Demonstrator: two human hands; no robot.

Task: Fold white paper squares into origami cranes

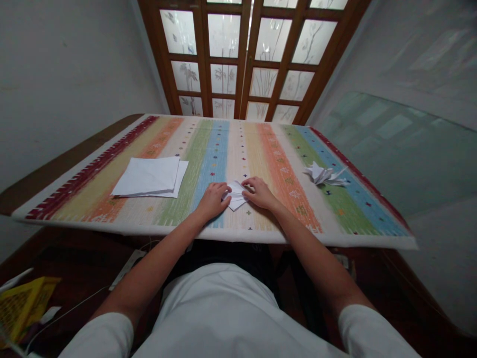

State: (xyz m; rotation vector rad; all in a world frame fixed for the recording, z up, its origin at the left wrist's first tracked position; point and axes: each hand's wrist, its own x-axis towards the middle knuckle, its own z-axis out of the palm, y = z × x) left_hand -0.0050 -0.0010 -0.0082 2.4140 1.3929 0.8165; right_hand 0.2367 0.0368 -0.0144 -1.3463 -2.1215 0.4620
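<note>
White paper, folded into a small, layered piece (237,203), lies on the tablecloth (219,149) near the table's front edge, directly before the person and between the two hands. The left hand (214,199) touches its left side, fingers curled, with a gap visible between thumb and forefinger. The right hand (260,194) touches its right side, fingers likewise bent, thumb over the paper. Whether either hand pinches the paper or merely presses it cannot be told.

Progress, as judged: several folds are made, since layers and a pointed near corner show; the piece remains flat and appears incomplete, with shaping outstanding. The exact number of folds is not discernible.

To the left, well apart from the hands, lies a stack of white sheets (149,175), flat and apparently unworked. To the right, also well apart, stands a cluster of folded paper figures (323,175) with pointed ends, apparently finished; their count is unclear. Beyond the table's far edge is a wood-framed glass door (203,49).
</note>
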